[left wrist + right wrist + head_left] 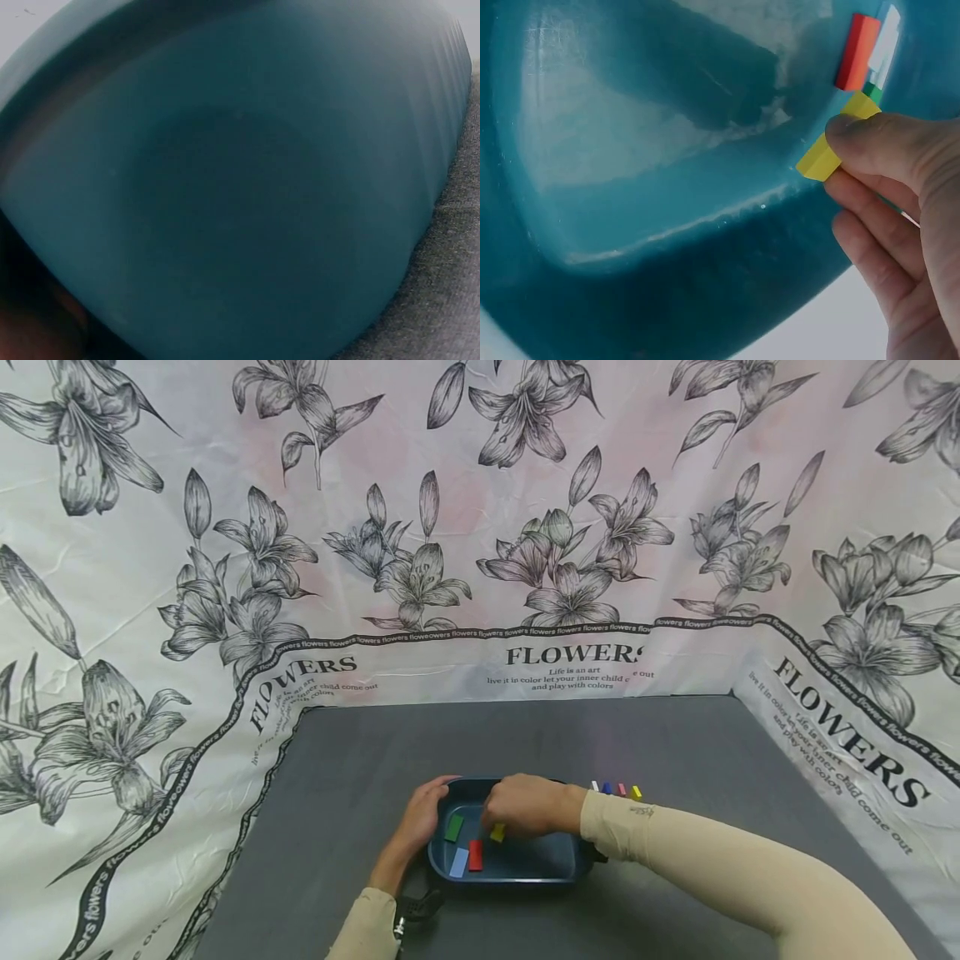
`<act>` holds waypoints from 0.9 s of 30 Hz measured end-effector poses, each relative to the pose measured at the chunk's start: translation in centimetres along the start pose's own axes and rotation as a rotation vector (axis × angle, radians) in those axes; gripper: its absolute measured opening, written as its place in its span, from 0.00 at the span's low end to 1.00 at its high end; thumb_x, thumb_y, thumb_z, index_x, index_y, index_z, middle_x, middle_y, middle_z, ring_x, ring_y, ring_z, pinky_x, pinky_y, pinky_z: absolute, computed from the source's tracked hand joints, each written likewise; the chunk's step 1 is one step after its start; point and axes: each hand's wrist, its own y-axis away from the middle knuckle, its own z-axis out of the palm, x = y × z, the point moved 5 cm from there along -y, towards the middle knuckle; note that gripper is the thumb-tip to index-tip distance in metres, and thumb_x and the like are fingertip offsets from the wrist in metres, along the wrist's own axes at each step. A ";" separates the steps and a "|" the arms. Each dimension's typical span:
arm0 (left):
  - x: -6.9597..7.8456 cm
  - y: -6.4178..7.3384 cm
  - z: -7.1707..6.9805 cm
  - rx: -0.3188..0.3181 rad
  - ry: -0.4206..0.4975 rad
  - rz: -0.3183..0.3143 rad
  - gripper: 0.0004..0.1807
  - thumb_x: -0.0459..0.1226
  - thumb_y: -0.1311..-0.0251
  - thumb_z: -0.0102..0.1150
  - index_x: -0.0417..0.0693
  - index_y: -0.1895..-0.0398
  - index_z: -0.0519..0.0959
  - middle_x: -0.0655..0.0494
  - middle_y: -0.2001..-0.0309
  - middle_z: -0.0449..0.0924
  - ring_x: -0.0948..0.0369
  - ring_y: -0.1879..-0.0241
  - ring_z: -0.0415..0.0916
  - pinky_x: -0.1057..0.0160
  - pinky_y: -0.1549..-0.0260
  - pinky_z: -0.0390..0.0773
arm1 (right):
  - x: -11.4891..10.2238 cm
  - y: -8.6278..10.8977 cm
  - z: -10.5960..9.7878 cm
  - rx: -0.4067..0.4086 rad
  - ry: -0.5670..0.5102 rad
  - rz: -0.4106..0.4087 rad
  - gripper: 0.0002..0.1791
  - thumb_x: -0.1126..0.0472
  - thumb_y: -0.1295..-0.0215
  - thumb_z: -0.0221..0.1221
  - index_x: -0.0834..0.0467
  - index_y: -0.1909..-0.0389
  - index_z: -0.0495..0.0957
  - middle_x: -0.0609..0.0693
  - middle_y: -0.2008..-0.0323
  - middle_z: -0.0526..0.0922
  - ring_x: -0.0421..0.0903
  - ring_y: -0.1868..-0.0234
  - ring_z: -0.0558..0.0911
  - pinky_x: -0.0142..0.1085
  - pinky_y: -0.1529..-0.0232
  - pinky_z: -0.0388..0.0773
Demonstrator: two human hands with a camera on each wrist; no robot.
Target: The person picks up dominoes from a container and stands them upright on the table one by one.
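Observation:
A dark teal plastic tray (536, 881) lies on the table, and my left hand (422, 814) holds its left end at the rim. Up close, the left wrist view is mostly filled by the tray's outer wall (240, 195), with part of a finger (45, 326) low at the left. My right hand (532, 806) reaches inside, pinching a yellow block (826, 154) between thumb and fingertips. Left of that hand, on the tray's floor, are a green block (453, 827), a red block (476, 855) and a light blue block (459, 862).
Beyond my right wrist, outside the tray, stand a white block (595, 786), a blue block (607, 787), a pink block (621, 790) and a yellow block (636, 792). The dark grey table (360, 743) is bordered by flower-printed cloth (420, 672) at the back and sides.

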 end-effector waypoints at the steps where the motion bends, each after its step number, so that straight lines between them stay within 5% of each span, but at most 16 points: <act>1: 0.0 0.0 0.0 -0.001 0.003 0.000 0.26 0.33 0.18 0.36 0.33 0.33 0.81 0.35 0.36 0.85 0.41 0.34 0.80 0.39 0.27 0.72 | 0.0 0.1 -0.2 0.005 -0.015 0.002 0.13 0.60 0.30 0.73 0.45 0.46 0.93 0.38 0.50 0.93 0.35 0.54 0.90 0.31 0.48 0.87; 12: 0.0 0.0 0.0 -0.014 0.001 0.007 0.26 0.33 0.18 0.35 0.32 0.31 0.80 0.34 0.35 0.84 0.41 0.34 0.80 0.37 0.27 0.72 | 0.7 1.6 -2.7 0.061 -0.073 0.018 0.13 0.59 0.30 0.74 0.49 0.47 0.92 0.40 0.51 0.94 0.37 0.54 0.90 0.32 0.45 0.87; 20: 0.1 0.1 0.1 -0.028 -0.013 0.022 0.26 0.33 0.17 0.34 0.31 0.32 0.79 0.32 0.35 0.83 0.41 0.35 0.80 0.46 0.30 0.77 | 1.6 3.1 -3.7 0.123 -0.131 0.042 0.12 0.61 0.31 0.74 0.51 0.49 0.93 0.42 0.52 0.94 0.38 0.54 0.90 0.32 0.47 0.87; 27: 0.1 0.2 0.0 -0.014 -0.006 0.004 0.26 0.34 0.17 0.34 0.33 0.32 0.80 0.35 0.35 0.84 0.42 0.34 0.79 0.39 0.27 0.72 | 2.3 4.8 -4.9 0.163 -0.174 0.065 0.10 0.64 0.32 0.74 0.52 0.52 0.93 0.43 0.54 0.94 0.38 0.56 0.90 0.32 0.49 0.88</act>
